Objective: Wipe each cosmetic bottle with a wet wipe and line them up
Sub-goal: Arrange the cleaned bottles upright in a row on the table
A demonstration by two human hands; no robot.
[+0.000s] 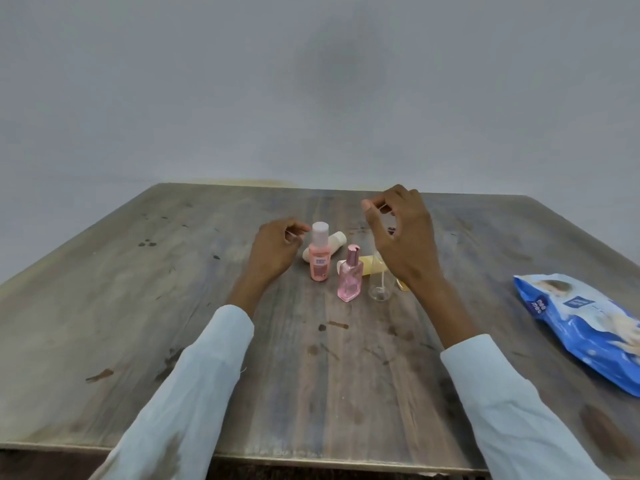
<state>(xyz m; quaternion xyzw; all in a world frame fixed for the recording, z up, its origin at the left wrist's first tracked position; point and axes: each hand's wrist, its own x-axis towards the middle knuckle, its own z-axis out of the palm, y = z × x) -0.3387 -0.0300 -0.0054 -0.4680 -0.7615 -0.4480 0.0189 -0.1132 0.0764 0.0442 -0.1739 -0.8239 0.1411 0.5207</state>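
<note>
With both hands empty, left hand [277,249] loose-fingered beside the pink bottle [319,252] and right hand [401,233] above the clear bottle [380,282], a careless reach could topple these crowded bottles on the bench [138,306].

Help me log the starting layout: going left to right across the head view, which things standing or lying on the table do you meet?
Pink bottle with white cap → pink glass bottle with rose cap → clear bottle → blue wet wipe pack. The two bottles lying down behind overlap these, so I leave them out.
</note>
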